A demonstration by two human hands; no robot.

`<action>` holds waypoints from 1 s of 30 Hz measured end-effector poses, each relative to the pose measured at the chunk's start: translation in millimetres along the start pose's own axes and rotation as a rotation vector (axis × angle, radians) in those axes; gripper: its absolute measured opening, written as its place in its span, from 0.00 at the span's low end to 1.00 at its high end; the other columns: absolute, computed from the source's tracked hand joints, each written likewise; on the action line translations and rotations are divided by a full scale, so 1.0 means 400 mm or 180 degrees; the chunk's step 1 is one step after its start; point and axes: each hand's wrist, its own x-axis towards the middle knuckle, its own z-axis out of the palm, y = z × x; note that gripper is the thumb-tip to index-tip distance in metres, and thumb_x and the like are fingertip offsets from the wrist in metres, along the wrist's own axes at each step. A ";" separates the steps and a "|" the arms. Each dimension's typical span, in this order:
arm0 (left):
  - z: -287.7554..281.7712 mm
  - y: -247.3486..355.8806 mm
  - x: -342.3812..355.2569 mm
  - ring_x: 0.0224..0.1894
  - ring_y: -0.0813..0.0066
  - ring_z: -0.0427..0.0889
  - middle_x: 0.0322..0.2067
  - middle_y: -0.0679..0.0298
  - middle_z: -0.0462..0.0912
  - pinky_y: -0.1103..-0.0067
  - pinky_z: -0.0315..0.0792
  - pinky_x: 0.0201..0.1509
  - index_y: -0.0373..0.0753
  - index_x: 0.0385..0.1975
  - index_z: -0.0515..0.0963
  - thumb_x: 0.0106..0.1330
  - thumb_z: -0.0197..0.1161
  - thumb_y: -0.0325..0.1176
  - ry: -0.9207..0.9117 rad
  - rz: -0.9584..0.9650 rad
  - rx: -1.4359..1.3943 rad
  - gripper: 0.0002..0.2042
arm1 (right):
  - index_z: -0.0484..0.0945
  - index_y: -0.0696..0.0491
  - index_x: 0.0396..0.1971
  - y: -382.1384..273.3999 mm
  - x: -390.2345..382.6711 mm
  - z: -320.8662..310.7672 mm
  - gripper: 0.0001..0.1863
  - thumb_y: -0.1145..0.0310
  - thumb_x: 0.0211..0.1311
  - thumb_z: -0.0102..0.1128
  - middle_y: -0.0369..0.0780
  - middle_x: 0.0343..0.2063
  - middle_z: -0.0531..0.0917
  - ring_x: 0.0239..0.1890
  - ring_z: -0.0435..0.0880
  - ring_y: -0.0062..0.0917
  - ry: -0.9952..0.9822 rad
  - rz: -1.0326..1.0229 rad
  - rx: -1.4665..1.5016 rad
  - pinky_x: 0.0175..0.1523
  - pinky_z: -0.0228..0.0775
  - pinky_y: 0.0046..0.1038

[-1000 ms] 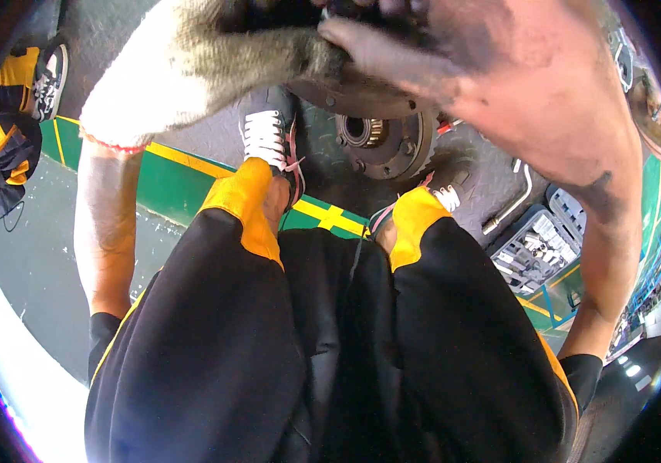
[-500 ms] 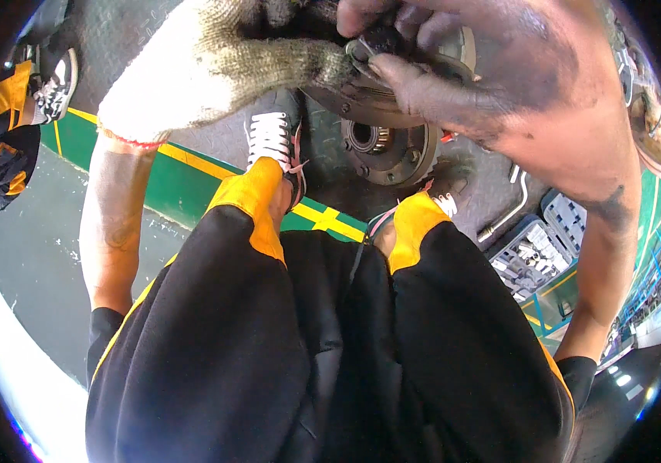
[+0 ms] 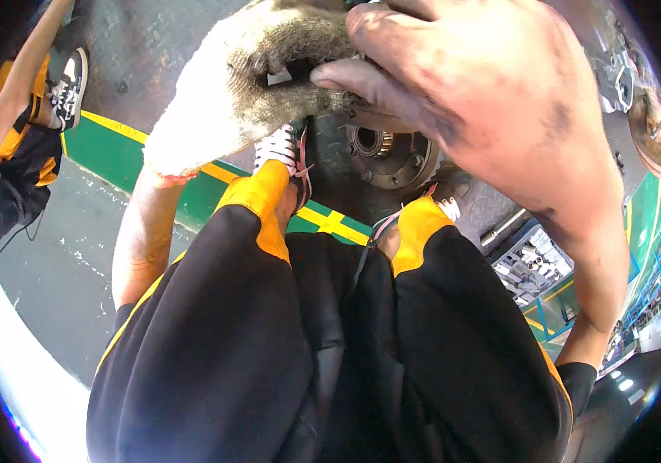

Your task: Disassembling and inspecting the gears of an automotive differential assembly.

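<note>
My left hand (image 3: 261, 85), in a white knit glove with dirty fingertips, and my bare, grease-stained right hand (image 3: 462, 100) meet at the top centre, both with fingers curled. What they hold between them is hidden by the fingers. Just behind them shows part of a dark metal part (image 3: 369, 119). Below, a round flanged hub (image 3: 394, 168) with bolts and a splined or roller bore lies on the dark plate floor (image 3: 122, 54), between my shoes.
At the left are a co-worker's arm (image 3: 18, 92) and shoe (image 3: 68, 89). An open grey socket case (image 3: 527, 262) and a long metal tool (image 3: 504, 228) lie right of my legs. Metal parts (image 3: 616, 81) sit at the upper right. Green floor strips (image 3: 114, 154) carry yellow lines.
My left hand has moved right and curled over, and my right hand covers the small metal piece seen between the fingers earlier. A co-worker's arm has come into view at the left.
</note>
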 end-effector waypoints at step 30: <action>0.006 0.077 0.009 0.47 0.48 0.82 0.46 0.51 0.83 0.62 0.76 0.52 0.37 0.48 0.79 0.50 0.78 0.38 0.0774 0.0498 0.0298 0.25 | 0.84 0.50 0.34 -0.038 0.035 -0.023 0.21 0.45 0.56 0.63 0.40 0.27 0.83 0.38 0.84 0.35 -0.1463 0.0338 -0.1027 0.50 0.71 0.42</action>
